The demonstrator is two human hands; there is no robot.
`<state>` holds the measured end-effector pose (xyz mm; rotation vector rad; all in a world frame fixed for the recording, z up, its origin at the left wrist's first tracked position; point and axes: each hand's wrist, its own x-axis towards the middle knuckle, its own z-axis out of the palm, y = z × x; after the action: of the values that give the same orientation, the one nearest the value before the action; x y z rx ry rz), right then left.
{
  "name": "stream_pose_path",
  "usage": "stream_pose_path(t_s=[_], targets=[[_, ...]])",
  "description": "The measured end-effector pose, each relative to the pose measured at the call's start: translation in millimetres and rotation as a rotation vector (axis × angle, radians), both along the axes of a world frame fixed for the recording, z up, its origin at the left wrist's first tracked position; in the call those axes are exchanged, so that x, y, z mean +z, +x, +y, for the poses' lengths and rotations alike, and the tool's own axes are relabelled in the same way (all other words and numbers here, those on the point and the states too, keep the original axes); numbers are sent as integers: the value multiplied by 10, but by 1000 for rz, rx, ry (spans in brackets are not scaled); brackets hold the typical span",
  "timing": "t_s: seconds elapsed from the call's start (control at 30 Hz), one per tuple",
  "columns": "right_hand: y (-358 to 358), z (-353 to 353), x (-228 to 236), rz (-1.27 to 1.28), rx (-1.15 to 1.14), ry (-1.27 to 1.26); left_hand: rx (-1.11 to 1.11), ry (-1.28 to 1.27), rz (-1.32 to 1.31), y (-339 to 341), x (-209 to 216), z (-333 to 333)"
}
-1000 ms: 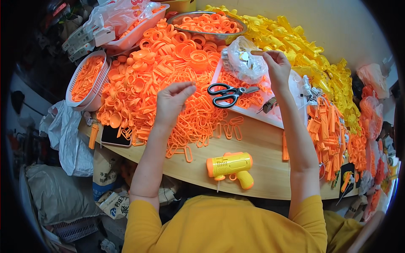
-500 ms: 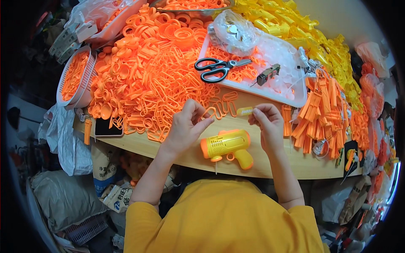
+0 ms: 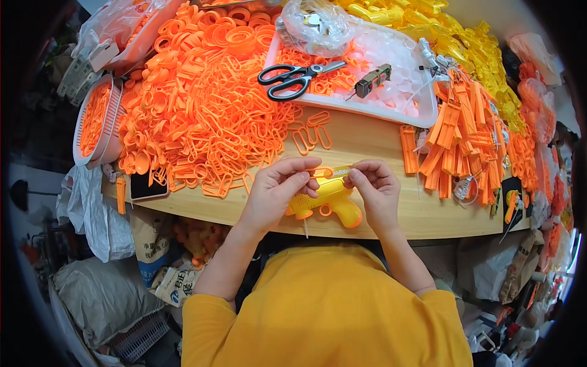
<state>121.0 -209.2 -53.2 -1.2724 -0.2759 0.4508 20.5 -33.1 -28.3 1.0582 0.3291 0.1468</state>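
Left hand (image 3: 286, 186), one: thumb and fingertips drawn together in a pinch on one orange oblong loop (image 3: 324, 173). Right hand (image 3: 374, 188), one: likewise pinched, on one small yellow strip (image 3: 341, 172) with pale lettering, partly covered by the fingers. Loop and strip end to end between the two hands; touching or merely overlapping, cannot tell. Toy gun (image 3: 335, 197), one, yellow with orange trim: on its side on the surface, directly beneath the hands, handle toward the lower right, front part half hidden by the left hand.

Loose orange loops (image 3: 324, 137), about four: small cluster beyond the hands, near the tray. White tray (image 3: 361, 117), one. Scissors (image 3: 313, 69), one pair, black-handled: across the tray's left edge, blades toward the right. Brown-green blocky object (image 3: 373, 81), one: on the tray. Clear plastic bag (image 3: 315, 27), one: at the tray's far left, with shiny pieces inside. Translucent white pieces (image 3: 400, 70): many, uncountable.

Orange heap (image 3: 208, 122), one: left of the tray, loops nearest, rings and cups behind. Long orange pieces (image 3: 451, 125), one dense pile: right of the tray. Yellow heap (image 3: 474, 58), one: far right. White basket (image 3: 78, 137), one: far left, with orange strips inside. Phone (image 3: 148, 187), one: near the left edge.

Surface (image 3: 367, 140): pale wood. Room: bulging grey sack (image 3: 104, 300), one, lower left; crowded plastic bags (image 3: 535, 92) at right.
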Motion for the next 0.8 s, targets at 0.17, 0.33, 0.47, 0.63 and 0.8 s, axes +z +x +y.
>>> stream_pose_path(t_s=[0.17, 0.33, 0.47, 0.63, 0.8], targets=[[-33, -24, -7, 18, 19, 28, 46, 160, 23, -31, -73, 16], [-58, -47, -6, -9, 17, 26, 67, 79, 22, -73, -135, 14], [-68, -65, -23, -13, 16, 21, 48, -86, 74, -82, -84, -3], [-88, -70, -46, -28, 55, 23, 52, -38, 102, -57, -93, -68], [-114, -78, -37, -24, 81, 27, 60, -40, 103, -58, -115, -122]])
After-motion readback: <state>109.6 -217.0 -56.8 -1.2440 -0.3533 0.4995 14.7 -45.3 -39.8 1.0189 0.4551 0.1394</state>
